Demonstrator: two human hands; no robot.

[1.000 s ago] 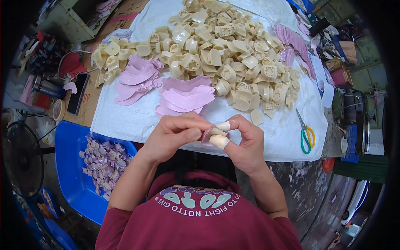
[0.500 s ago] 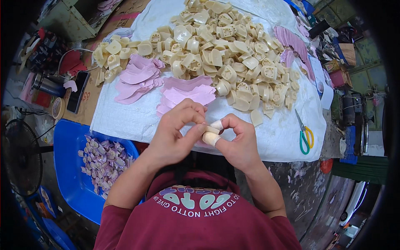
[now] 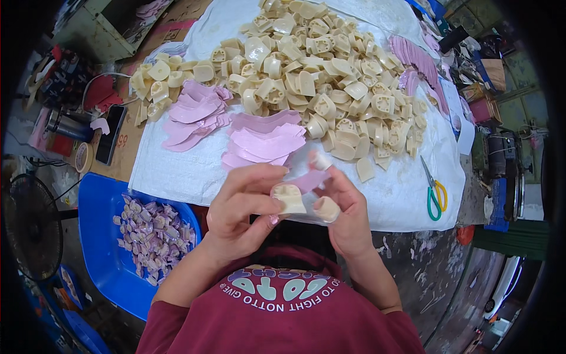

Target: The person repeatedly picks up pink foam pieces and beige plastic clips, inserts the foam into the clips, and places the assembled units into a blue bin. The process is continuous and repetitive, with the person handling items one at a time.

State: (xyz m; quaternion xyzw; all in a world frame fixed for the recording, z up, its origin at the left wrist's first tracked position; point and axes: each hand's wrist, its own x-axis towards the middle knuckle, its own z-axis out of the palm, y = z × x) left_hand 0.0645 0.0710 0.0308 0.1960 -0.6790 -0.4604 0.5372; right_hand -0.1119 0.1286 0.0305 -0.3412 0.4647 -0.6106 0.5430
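Observation:
My left hand [image 3: 244,203] pinches a small cream heel-shaped block [image 3: 289,199] between thumb and fingers, its hollowed end showing. From the block a pink strip [image 3: 311,180] reaches toward my right hand [image 3: 349,215]. That hand has its thumb and index finger spread apart, both tips under pale coverings; the strip's end lies between them, and the index finger is blurred. Just beyond my hands rests a stack of pink curved pieces [image 3: 268,141], with a second pink stack [image 3: 196,115] to its left. A large heap of cream blocks [image 3: 318,65] spreads behind them.
A white cloth [image 3: 401,203] covers the table. Scissors [image 3: 435,194] with green and yellow handles lie at the right. At lower left, a blue tub [image 3: 100,248] holds many purple-pink pieces [image 3: 154,236]. A phone [image 3: 110,134] and tape roll [image 3: 83,157] sit on the left side.
Both hands were pinching together at the block; now my right thumb and index finger have spread apart. The block is turned and has come nearer, with the pink strip showing.

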